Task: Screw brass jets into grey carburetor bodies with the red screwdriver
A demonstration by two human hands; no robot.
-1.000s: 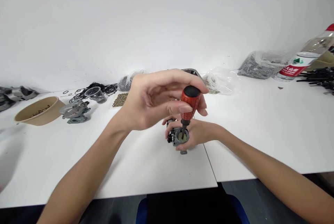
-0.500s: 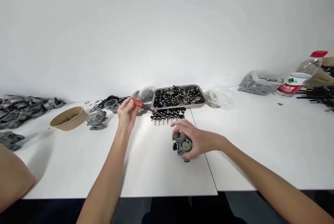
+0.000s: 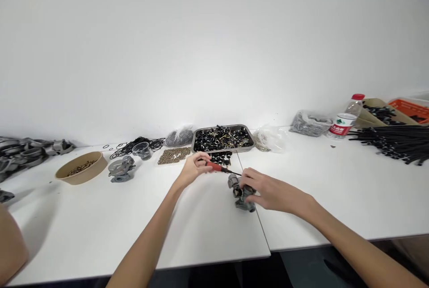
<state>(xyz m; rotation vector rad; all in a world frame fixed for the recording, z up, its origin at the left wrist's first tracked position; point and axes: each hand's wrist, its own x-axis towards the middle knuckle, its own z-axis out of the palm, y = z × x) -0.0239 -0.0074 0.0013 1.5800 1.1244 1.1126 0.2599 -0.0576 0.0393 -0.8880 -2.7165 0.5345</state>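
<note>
The gray metal carburetor (image 3: 240,195) sits on the white tabletop (image 3: 201,230), close to the seam between two panels and nearer the person than the metal tray (image 3: 244,147) of black and brass parts. The right hand (image 3: 270,190) is curled around its far and right sides, thumb low and fingers over the top, covering much of the body. The left hand (image 3: 193,170) grips a red-handled screwdriver (image 3: 215,166) by the handle, its thin shaft pointing right toward the carburetor's top; whether the tip touches metal or fingers, I cannot tell. The carburetor looks like a stiff casting, probably dense for its size, its uneven underside likely to let it rock or turn unless held. The main body seems the soundest place to grip — the small protruding fittings would make poorer handles and may be easier to damage. The screwdriver should be light and rigid; its ridged-looking handle offers better purchase than the slim, probably slick shaft.
</note>
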